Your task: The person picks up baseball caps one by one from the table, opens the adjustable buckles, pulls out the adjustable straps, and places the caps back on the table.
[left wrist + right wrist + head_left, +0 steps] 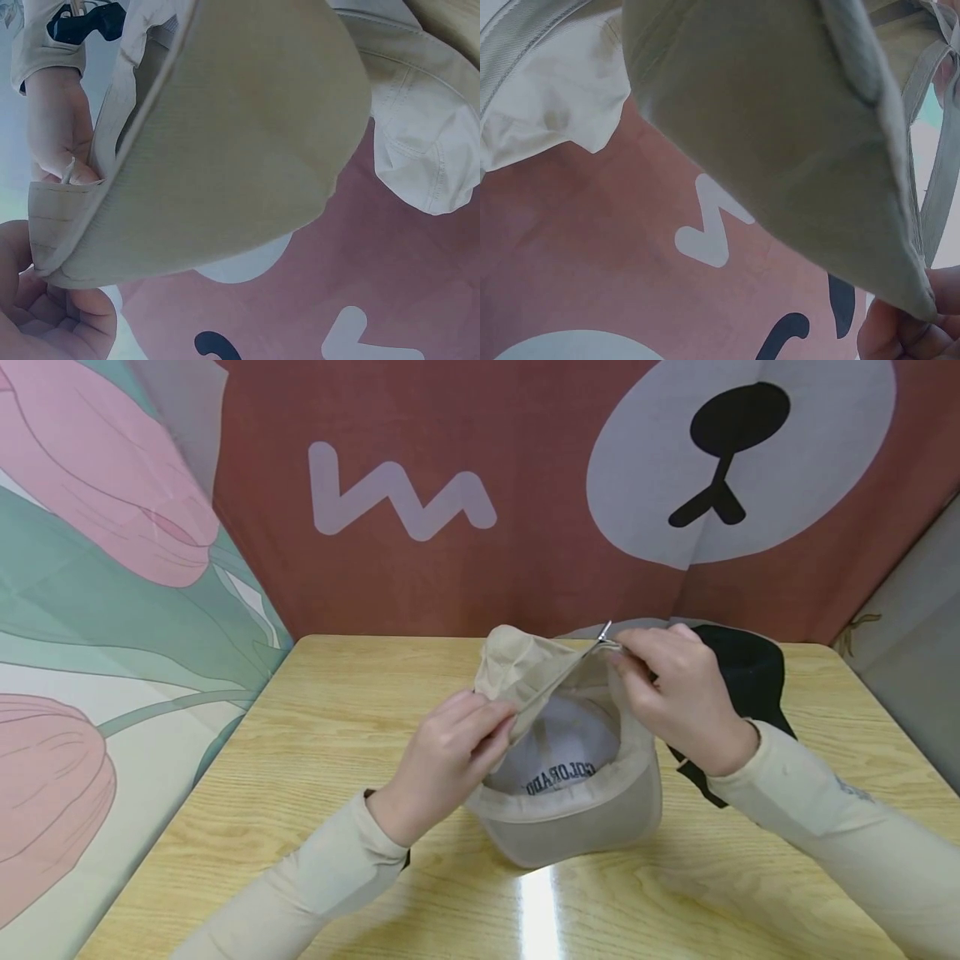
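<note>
Pinching the beige COLORADO baseball cap [581,831], fingers of left hand [442,752] and right hand [678,697] grasp its edge; best tug softly, evenly, inside the counter's [247,793] edges.

Your right hand [678,693] and sleeve [795,777] hide part of the black cap [750,672]; the sleeve's mark [853,789] is too small to read. The left-wrist view cuts off your left hand [56,326].

Matt beige cloth cap [573,835], shiny metal clasp [604,632], glossy wood-grain table [352,718], creased cloth backdrop [450,581]
</note>
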The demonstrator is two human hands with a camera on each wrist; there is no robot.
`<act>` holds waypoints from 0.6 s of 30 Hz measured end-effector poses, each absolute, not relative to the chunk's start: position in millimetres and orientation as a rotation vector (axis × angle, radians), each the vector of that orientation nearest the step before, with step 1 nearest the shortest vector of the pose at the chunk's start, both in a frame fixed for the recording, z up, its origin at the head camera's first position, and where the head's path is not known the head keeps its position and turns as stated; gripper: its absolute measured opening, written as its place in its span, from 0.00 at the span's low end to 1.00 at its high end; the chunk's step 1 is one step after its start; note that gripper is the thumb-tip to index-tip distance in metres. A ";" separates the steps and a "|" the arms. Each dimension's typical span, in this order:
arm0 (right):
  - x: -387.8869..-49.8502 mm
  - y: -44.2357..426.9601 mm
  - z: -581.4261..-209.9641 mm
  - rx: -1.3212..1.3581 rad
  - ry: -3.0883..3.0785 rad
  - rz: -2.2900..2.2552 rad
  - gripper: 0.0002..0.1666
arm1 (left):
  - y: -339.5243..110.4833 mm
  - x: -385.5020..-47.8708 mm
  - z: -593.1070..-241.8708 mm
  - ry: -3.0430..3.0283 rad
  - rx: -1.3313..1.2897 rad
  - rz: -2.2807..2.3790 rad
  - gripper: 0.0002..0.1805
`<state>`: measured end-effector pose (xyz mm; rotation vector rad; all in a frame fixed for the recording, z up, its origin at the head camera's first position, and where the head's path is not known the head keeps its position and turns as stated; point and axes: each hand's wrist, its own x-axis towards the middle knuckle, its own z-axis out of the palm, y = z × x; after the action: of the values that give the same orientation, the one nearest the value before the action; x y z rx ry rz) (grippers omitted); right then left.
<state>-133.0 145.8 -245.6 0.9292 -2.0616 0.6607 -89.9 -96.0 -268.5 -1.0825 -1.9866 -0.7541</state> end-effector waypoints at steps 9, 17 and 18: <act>-133.4 146.0 -245.7 0.930 -2.054 0.661 0.13 | -95.4 -89.8 -268.5 -1.992 -1.080 -0.755 0.06; -133.3 145.5 -245.9 0.922 -2.053 0.665 0.12 | -94.9 -89.2 -268.2 -1.995 -1.079 -0.757 0.06; -133.2 145.6 -246.0 0.922 -2.053 0.665 0.12 | -95.0 -89.2 -268.1 -1.994 -1.080 -0.758 0.06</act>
<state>-133.2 145.6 -246.0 0.9218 -2.0531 0.6654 -89.2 -95.0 -268.1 -1.0803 -1.9942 -0.7581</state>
